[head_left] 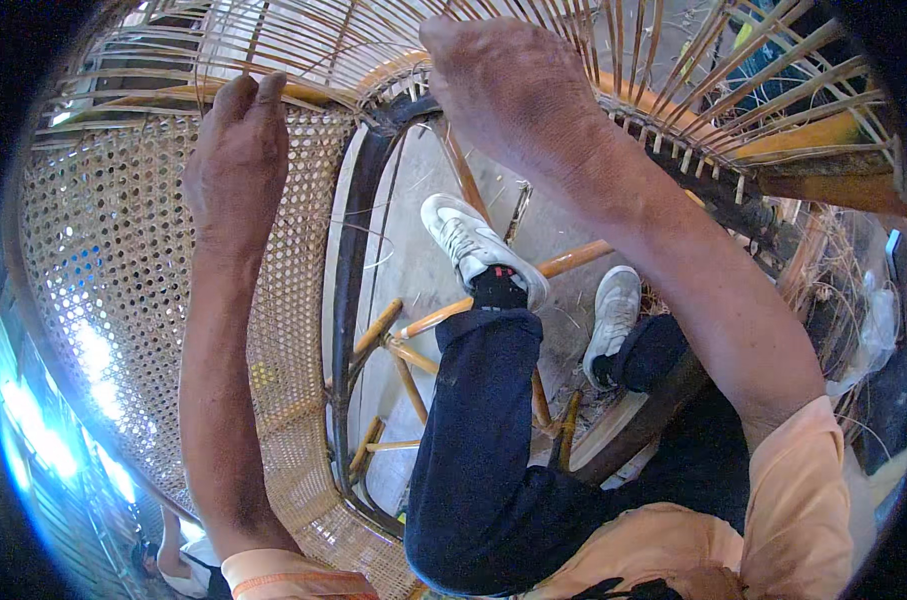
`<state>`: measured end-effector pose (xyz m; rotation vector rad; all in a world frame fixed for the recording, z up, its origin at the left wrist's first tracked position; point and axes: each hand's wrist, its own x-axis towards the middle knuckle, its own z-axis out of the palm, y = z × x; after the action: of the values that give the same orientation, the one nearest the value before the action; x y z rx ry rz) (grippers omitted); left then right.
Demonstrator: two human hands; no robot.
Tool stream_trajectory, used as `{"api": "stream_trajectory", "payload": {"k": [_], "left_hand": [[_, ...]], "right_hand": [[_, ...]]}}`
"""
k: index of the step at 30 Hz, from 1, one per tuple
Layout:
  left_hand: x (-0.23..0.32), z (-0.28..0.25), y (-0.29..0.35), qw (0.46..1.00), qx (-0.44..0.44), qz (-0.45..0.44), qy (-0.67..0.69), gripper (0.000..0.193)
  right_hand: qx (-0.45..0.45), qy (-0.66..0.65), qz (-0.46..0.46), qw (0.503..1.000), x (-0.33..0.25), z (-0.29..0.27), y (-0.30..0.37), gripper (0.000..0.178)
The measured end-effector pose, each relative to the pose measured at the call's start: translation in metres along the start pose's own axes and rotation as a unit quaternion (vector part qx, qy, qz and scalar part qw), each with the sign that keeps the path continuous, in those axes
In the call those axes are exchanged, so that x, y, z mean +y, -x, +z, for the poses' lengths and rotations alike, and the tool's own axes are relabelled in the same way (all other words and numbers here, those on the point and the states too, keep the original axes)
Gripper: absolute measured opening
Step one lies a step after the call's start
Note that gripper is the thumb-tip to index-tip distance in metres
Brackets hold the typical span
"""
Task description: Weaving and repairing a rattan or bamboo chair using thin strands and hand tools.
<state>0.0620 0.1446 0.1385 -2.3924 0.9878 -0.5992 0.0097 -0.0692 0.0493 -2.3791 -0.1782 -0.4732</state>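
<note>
A large rattan seat frame stands before me, with a woven cane panel [123, 230] on the left and rows of thin rattan spokes [373, 40] at the top. My left hand [238, 165] is closed at the panel's upper edge, its fingertips against the light rattan pole [308, 95]. Closer to the middle, my right hand [513, 95] is curled into a fist over the spokes, beside the corner of the dark curved frame [348, 250]. Both hands' fingertips are partly hidden, so what they grip cannot be made out. A thin loose strand [378, 240] hangs by the frame.
Bamboo-coloured legs and braces [408, 360] cross below the frame, close to my shoes [473, 240]. Spokes fan out at upper right above a brown rail [833, 190]. Loose fibres and a clear plastic bag [873, 330] lie at right. Another person [178, 570] is at lower left.
</note>
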Motion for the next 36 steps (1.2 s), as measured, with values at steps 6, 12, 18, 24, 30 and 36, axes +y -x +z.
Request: {"api": "stream_trajectory", "payload": {"k": [6,12,18,24,30,36], "left_hand": [[0.005,0.002,-0.001,1.0,-0.011,0.001,-0.028,0.02],[0.01,-0.005,-0.009,0.998,-0.036,0.003,-0.049,0.019],[0.029,-0.008,-0.023,0.965,-0.176,-0.186,-0.057,0.023],[0.049,0.012,-0.021,0.898,0.004,-0.404,0.173,0.028],[0.045,0.015,-0.023,0.866,0.04,-0.416,0.275,0.025],[0.044,0.02,-0.023,0.853,0.036,-0.431,0.293,0.022]], "right_hand": [[0.007,0.005,-0.023,1.0,0.002,0.001,0.0,0.014],[0.025,0.005,-0.03,0.999,0.002,0.001,0.001,0.015],[0.011,-0.011,0.004,1.0,0.001,0.003,0.0,0.013],[0.035,0.027,-0.034,0.998,0.005,0.004,0.002,0.014],[0.034,-0.05,-0.029,0.998,0.005,0.001,-0.001,0.012],[0.027,-0.072,-0.026,0.997,0.005,0.0,0.0,0.012]]}}
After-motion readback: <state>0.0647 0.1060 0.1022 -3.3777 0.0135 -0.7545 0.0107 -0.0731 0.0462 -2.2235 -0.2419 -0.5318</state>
